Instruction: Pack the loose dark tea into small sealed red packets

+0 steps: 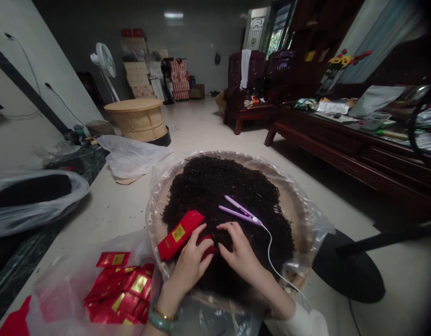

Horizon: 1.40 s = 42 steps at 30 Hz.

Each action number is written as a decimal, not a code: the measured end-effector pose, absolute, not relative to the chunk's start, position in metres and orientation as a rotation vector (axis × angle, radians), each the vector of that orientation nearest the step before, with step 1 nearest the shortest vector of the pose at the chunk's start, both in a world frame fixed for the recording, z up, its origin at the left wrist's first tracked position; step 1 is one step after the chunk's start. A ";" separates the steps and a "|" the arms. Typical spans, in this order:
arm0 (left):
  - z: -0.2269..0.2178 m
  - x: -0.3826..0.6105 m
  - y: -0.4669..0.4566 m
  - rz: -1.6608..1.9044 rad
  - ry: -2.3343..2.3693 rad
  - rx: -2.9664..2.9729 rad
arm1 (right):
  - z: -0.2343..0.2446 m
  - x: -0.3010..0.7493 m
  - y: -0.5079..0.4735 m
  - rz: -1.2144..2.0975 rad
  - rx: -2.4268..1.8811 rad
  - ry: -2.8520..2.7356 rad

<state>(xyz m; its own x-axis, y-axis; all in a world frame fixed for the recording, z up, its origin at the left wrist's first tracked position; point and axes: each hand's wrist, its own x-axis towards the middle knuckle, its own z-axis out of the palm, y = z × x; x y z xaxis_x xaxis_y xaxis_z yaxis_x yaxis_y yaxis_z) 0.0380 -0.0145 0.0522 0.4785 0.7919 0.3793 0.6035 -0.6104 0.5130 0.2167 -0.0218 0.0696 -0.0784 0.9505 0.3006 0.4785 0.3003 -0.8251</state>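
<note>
A wide round basket (299,200) lined with clear plastic holds a heap of dark dried leaves (225,182) that look like loose tea. Over its near side, my left hand (189,263) has its fingers closed on a small red packet (209,243), partly hidden by them. My right hand (240,254) is just right of the packet, thumb and curved fingers apart, low over the leaves. A stack of flat red packets (180,235) with gold labels lies to the left of my left hand. On the leaves rests a purple hair straightener (241,212), its jaws apart and its white cord trailing right.
At lower left, a plastic bag (66,275) holds several red packets (122,289). Another bag of dark leaves (30,191) stands further left. A black round stand base (348,270) is on the floor at right, near a dark wooden table (334,144). A drum-shaped stool (135,119) stands beyond.
</note>
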 end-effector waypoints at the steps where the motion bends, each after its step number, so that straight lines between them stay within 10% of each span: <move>1: 0.051 0.037 -0.014 0.864 1.186 2.419 | 0.070 0.218 -0.022 0.668 -1.299 -1.735; 42: 0.038 0.029 -0.019 1.018 1.220 2.383 | 0.066 0.205 -0.033 0.779 -1.175 -1.451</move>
